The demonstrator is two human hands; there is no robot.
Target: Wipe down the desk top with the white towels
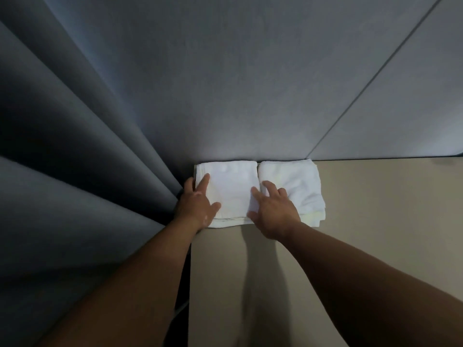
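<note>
Two folded white towel stacks lie side by side at the back left corner of the beige desk top (375, 221), against the wall. My left hand (196, 205) rests on the left edge of the left towel stack (231, 189), index finger straight on top, thumb along the front part. My right hand (271, 209) lies with spread fingers across the gap between the stacks, touching the left stack's right edge and the right towel stack (298, 182). Neither hand clearly grips a towel.
A grey-blue curtain (87, 159) hangs in deep folds just left of the desk's left edge. A grey panelled wall (250, 83) with a diagonal seam rises right behind the towels. The desk surface stretches to the right and toward me.
</note>
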